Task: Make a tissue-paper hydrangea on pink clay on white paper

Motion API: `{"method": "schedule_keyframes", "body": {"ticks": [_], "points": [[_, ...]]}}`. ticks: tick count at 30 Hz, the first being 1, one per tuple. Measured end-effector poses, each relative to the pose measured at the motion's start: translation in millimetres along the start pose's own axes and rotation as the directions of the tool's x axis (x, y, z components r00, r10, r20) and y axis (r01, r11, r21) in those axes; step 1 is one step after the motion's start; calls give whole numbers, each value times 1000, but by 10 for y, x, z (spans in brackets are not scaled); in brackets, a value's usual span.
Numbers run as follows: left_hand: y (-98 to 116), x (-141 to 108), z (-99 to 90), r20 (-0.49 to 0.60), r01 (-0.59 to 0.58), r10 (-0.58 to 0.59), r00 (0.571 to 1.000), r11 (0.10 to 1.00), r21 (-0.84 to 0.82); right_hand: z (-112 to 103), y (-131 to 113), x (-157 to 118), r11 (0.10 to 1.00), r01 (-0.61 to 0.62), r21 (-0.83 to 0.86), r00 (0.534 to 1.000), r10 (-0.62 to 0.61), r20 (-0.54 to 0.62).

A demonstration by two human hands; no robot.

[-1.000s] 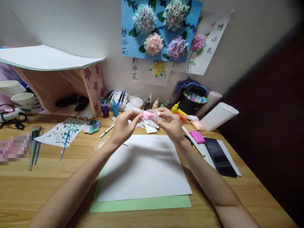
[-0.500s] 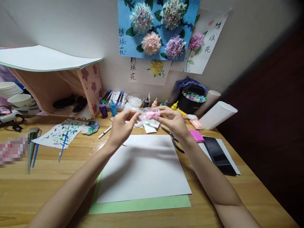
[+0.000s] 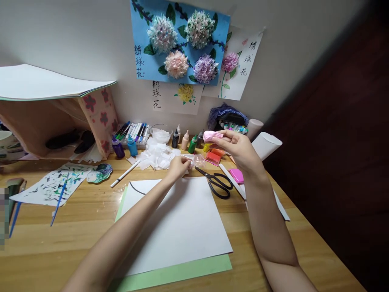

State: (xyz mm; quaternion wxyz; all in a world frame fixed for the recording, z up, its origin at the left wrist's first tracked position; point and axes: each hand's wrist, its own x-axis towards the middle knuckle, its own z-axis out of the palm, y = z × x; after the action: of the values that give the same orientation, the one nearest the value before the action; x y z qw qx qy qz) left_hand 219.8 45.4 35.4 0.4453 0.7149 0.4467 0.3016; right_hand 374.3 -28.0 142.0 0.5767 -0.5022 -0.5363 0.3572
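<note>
My right hand [image 3: 241,148] is raised above the back right of the table, its fingers closed on a soft pink lump [image 3: 212,136] that looks like modelling clay. Lower and further left, my left hand [image 3: 179,167] pinches a clear plastic bag [image 3: 198,161] close to the tabletop. Beneath my left forearm lies a white sheet of paper [image 3: 182,223] with a curved black line at its upper left, on top of a green sheet [image 3: 182,272]. Black-handled scissors [image 3: 217,182] rest open at the paper's right edge.
Cut white paper pieces [image 3: 156,154] are heaped behind the sheet. Paint bottles [image 3: 193,144] and a box of markers [image 3: 133,133] line the wall. A white marker [image 3: 125,174], painted paper [image 3: 48,182] with brushes, and a pink box-like shelf [image 3: 97,121] stand left. Flower pictures [image 3: 182,40] hang above.
The pink lump has come out of the plastic bag and moved right and up in my right hand. My left hand has lowered with the bag. The camera view has shifted right.
</note>
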Motion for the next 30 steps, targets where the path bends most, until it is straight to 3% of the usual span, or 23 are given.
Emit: {"method": "schedule_keyframes", "body": {"ticks": [3, 7, 9, 11, 13, 16, 19, 21, 25, 30], "points": [[36, 51, 132, -6, -9, 9, 1000, 999, 46, 10, -44, -19, 998, -47, -29, 997, 49, 56], [224, -92, -8, -144, -71, 76, 987, 997, 37, 17, -72, -33, 995, -20, -94, 986, 35, 162], [377, -223, -160, -111, -99, 80, 991, 978, -185, 29, -55, -31, 990, -2, -138, 975, 32, 220], [530, -362, -307, 62, -35, 70, 996, 892, -451, 63, -27, -29, 984, 18, -175, 967, 27, 252], [642, -485, -414, 86, -69, 132, 987, 854, -516, 124, -6, -35, 979, 25, -203, 970, 26, 242], [698, -608, -495, -51, -225, 223, 973, 887, -404, 228, -5, -62, 971, 3, -241, 976, 50, 213], [682, -671, -551, -189, -383, 350, 917, 905, -185, 290, -41, -105, 972, 14, -233, 975, 38, 218], [684, -701, -599, -216, -440, 415, 884, 894, -85, 306, -74, -142, 982, 66, -178, 977, -27, 213], [751, -767, -679, -223, -448, 425, 877, 892, -62, 351, -123, -238, 963, 249, -97, 945, -220, 242], [859, -862, -712, -157, -388, 365, 917, 909, -153, 447, -153, -360, 880, 431, -200, 898, -395, 196]]}}
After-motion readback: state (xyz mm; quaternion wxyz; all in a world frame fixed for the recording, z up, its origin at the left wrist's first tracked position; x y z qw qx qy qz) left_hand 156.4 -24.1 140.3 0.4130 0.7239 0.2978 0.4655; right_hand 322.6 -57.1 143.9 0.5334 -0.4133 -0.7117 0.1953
